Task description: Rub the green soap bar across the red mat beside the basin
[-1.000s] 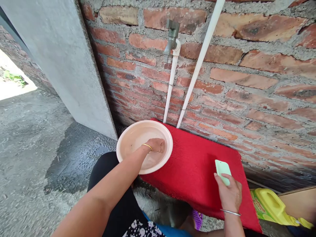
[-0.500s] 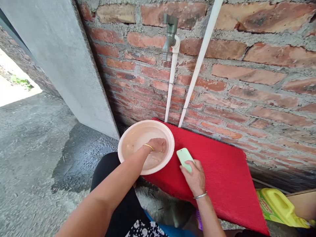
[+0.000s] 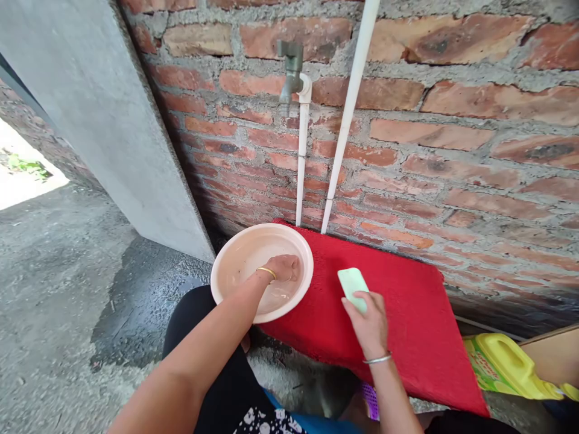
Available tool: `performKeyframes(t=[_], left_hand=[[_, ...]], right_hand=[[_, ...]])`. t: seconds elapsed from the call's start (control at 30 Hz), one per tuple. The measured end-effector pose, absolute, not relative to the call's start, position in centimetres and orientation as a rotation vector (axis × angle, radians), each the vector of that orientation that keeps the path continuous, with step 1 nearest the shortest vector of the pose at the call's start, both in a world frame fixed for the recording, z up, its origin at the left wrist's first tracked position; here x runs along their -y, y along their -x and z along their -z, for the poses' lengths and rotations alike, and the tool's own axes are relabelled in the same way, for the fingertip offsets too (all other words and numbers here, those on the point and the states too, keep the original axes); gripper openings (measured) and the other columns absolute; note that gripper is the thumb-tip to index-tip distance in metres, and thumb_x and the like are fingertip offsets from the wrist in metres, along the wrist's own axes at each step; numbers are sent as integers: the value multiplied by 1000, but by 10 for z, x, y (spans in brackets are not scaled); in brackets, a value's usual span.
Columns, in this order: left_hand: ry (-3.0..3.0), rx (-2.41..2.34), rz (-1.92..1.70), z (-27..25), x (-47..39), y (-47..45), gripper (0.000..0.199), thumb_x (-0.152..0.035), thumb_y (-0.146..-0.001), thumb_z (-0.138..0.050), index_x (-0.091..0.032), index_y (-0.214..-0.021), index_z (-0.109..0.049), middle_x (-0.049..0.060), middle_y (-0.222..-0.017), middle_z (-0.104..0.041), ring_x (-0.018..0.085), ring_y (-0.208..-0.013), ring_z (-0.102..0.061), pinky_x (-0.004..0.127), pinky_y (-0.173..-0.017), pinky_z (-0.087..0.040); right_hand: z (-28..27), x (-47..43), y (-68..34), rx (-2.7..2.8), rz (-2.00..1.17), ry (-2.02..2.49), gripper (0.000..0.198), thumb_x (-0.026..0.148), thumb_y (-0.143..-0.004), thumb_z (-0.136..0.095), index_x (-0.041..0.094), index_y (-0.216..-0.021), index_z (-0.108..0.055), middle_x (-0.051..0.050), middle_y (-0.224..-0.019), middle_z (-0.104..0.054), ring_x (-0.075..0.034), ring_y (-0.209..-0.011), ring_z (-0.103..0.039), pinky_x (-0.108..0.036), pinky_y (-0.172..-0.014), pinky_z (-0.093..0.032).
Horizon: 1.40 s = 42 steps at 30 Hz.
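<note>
A pinkish plastic basin (image 3: 217,271) with clear water in it stands at the left end of the red cloth-like cover (image 3: 407,313). My left hand (image 3: 284,267), with a gold bangle at the wrist, reaches into the basin. Its fingers are curled closed against the inner right side, and what they hold, if anything, is hidden. Over the red cover, my right hand (image 3: 371,325) wears a silver bangle and grips a flat, pale green oblong with rounded corners (image 3: 353,282) by its lower end. Its underside is out of sight.
A tap (image 3: 291,75) and white pipes (image 3: 346,132) run along the brick wall behind. To the left leans a grey slab (image 3: 113,120) beside wet concrete. A yellow jug (image 3: 506,364) stands at the right; a purple perforated thing (image 3: 371,401) is below the cover.
My right hand has moved a little to the right with the pale green oblong, away from the basin. My left hand stays in the basin. The view has shifted slightly.
</note>
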<state>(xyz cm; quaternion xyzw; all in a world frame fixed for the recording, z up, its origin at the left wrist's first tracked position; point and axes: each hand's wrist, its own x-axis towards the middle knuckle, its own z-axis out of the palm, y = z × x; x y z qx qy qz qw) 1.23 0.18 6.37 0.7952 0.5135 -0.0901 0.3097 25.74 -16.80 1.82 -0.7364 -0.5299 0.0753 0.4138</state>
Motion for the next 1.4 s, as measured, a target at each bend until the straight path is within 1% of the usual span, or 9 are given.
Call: performKeyframes(t=[0.1,0.2,0.47,0.57,0.83,0.93,1.03,1.23,1.4], left_hand=[[-2107,-1433,257,-64,-2,-13,36,-29,-70,-77,-21,-101,-61,4,-109,-70,26,-100,-64,38,-87,-50],[-2119,-1446,270,-65,-1,-14,33,-30,-70,-74,-22,-99,-58,2,-107,-70,24,-99,-64,35,-86,-49],[-2139,-1423,289,-61,-6,-13,37,-31,-67,-75,-22,-99,-58,4,-110,-70,25,-100,-64,35,-86,-49],[-2141,-1434,287,-62,-5,-13,35,-31,-69,-75,-22,-98,-57,2,-108,-69,24,-97,-64,33,-85,-48],[-2153,-1459,283,-65,0,-13,31,-28,-71,-73,-23,-95,-55,-1,-103,-69,20,-94,-63,30,-82,-47],[-2141,-1458,288,-63,-2,-13,32,-29,-69,-74,-24,-95,-55,-1,-103,-70,21,-96,-64,31,-82,-48],[-2128,-1450,297,-65,-2,-14,33,-29,-68,-74,-23,-96,-57,1,-106,-70,22,-97,-65,32,-83,-49],[-2115,-1441,296,-73,-1,-16,35,-29,-67,-74,-24,-98,-60,1,-105,-70,24,-99,-66,33,-86,-50],[-2135,-1427,305,-72,-1,-16,36,-28,-68,-73,-23,-100,-60,2,-107,-70,25,-100,-66,34,-86,-50]], right_hand=[[-18,153,-218,1544,-236,1775,25,50,-83,-61,27,-92,-69,-5,-97,-57,-22,-92,-58,-36,-86,-47],[-14,145,-211,1597,-228,1797,21,44,-83,-62,27,-92,-69,-4,-98,-56,-22,-91,-58,-36,-85,-47],[-10,171,-310,1099,-80,2052,58,78,-75,-52,24,-88,-71,-6,-91,-55,-24,-84,-54,-40,-81,-46],[-15,176,-320,962,-76,2098,63,80,-71,-53,23,-90,-71,-7,-93,-55,-24,-81,-53,-41,-79,-46],[-14,150,-217,1535,-239,1816,19,44,-80,-65,28,-88,-69,-3,-94,-56,-22,-90,-58,-34,-84,-46],[-10,146,-201,1667,-236,1819,13,35,-78,-67,28,-89,-69,-3,-95,-57,-22,-92,-58,-34,-83,-46],[-4,149,-221,1602,-262,1844,17,40,-80,-65,27,-89,-69,-3,-94,-57,-21,-89,-58,-35,-84,-46],[-2,162,-283,1209,-197,1995,46,70,-77,-56,26,-86,-68,-4,-92,-55,-23,-89,-57,-37,-82,-46],[-10,160,-262,1270,-197,1914,40,63,-79,-58,26,-87,-69,-5,-95,-57,-23,-92,-57,-37,-85,-46]])
